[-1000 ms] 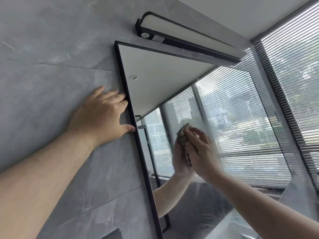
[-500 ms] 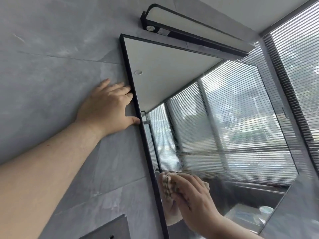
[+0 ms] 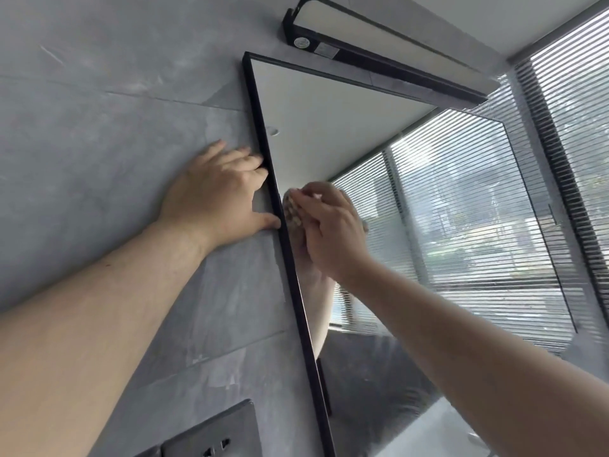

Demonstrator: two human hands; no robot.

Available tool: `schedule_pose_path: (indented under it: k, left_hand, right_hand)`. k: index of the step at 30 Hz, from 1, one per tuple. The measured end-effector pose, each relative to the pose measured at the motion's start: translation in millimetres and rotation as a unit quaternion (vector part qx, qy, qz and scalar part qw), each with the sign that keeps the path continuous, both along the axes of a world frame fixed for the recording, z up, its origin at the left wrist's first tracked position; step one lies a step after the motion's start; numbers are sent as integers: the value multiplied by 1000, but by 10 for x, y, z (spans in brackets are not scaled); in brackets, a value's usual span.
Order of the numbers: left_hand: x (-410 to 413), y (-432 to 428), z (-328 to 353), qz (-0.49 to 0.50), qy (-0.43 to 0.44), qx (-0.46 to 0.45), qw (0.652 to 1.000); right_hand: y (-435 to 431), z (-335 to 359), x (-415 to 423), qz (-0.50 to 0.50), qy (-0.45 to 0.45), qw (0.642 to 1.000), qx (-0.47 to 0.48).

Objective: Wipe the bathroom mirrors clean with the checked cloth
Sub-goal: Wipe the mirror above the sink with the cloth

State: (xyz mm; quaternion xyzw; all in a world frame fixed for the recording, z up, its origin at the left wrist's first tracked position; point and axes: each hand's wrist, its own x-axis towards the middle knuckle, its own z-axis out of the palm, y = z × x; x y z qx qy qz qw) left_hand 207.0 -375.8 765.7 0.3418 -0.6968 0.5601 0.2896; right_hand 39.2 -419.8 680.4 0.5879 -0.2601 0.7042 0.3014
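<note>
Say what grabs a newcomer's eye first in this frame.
The two hands at the mirror's black left frame: the left hand lies flat on the grey wall against the frame, and the right hand presses the cloth to the glass just inside it. A lamp hangs above the mirror.

Head camera riding on me, tilting up along grey wall [image 3: 99,159], sitting close to mirror [image 3: 329,127] left edge, facing its upper corner and window.

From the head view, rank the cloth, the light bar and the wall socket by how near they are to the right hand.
1. Cloth, under the right hand.
2. Light bar, above the mirror.
3. Wall socket, bottom left.
</note>
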Motion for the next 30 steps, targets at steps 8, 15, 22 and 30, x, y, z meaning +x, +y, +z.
schedule_pose_path:
  k: [8, 15, 22, 30]
  left_hand:
    - [-18, 19, -6, 13, -2, 0, 1000]
    - [1, 13, 0, 23, -5, -4, 1000]
    - [-3, 29, 2, 24, -2, 3, 1000]
    - [-18, 70, -9, 21, 3, 17, 1000]
  right_hand:
    - [28, -211, -1, 2, 21, 1000, 9]
    - [-6, -1164, -126, -36, 126, 989, -64]
    - [29, -969, -102, -33, 114, 990, -70]
    - [-151, 189, -163, -32, -14, 998, -49]
